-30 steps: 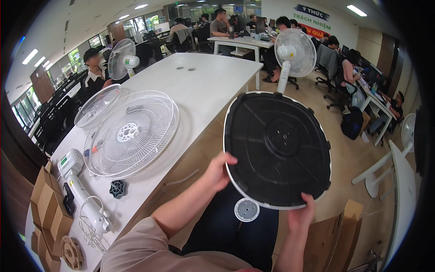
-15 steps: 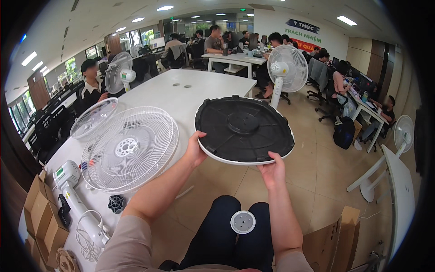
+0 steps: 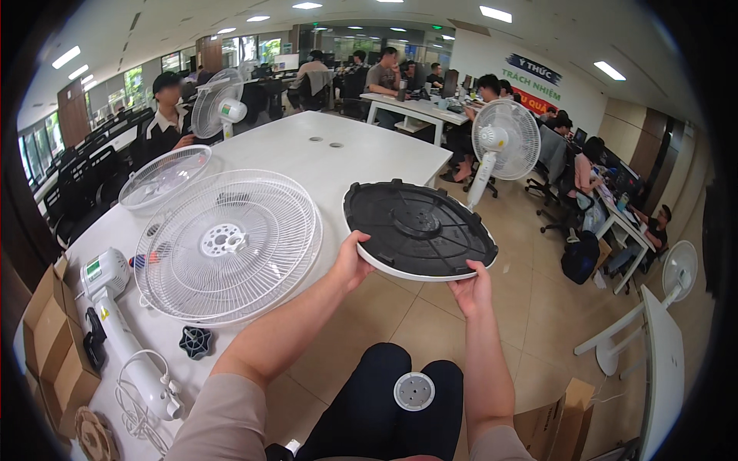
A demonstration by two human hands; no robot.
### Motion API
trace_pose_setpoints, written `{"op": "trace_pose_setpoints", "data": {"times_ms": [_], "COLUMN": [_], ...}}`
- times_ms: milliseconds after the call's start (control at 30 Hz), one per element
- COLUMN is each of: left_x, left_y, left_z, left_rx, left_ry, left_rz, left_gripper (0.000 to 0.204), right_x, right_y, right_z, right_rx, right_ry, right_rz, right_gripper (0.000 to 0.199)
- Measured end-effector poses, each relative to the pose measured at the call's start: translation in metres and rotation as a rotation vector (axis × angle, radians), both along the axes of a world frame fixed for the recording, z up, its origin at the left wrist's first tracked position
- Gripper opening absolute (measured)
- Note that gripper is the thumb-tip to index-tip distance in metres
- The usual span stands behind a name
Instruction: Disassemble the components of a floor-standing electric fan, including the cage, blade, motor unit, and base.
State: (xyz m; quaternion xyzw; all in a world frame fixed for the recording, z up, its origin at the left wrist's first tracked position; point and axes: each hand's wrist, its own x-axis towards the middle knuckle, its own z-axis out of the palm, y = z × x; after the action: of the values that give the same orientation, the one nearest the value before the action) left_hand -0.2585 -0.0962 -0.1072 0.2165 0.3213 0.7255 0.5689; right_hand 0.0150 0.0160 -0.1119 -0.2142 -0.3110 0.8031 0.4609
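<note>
Two-handed and tipped nearly flat!

Swung down from near upright a second ago: that round black-and-white base (image 3: 420, 230), apparently being turned in mid-air rather than put down. Pinched at its lower left by the left grip (image 3: 355, 265), at lower right by the right grip (image 3: 470, 290). Held right of centre frame, mostly above both grips, overlapping the edge of the desk (image 3: 369, 146) in view.
</note>
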Motion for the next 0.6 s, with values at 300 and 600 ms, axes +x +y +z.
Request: {"op": "trace_pose_setpoints", "data": {"times_ms": [300, 600], "left_x": [-0.005, -0.002], "left_y": [0.000, -0.008], "left_z": [-0.001, 0.003], "left_rx": [0.013, 0.013], "left_ry": [-0.046, -0.031], "left_rz": [-0.021, -0.066], "left_gripper": [0.059, 0.072], "right_x": [-0.014, -0.058], "right_y": [0.017, 0.028], "right_z": [0.006, 0.018], "right_rx": [-0.011, -0.033], "right_ry": [-0.045, -0.067], "right_rz": [0.021, -0.023], "right_gripper": [0.049, 0.044]}}
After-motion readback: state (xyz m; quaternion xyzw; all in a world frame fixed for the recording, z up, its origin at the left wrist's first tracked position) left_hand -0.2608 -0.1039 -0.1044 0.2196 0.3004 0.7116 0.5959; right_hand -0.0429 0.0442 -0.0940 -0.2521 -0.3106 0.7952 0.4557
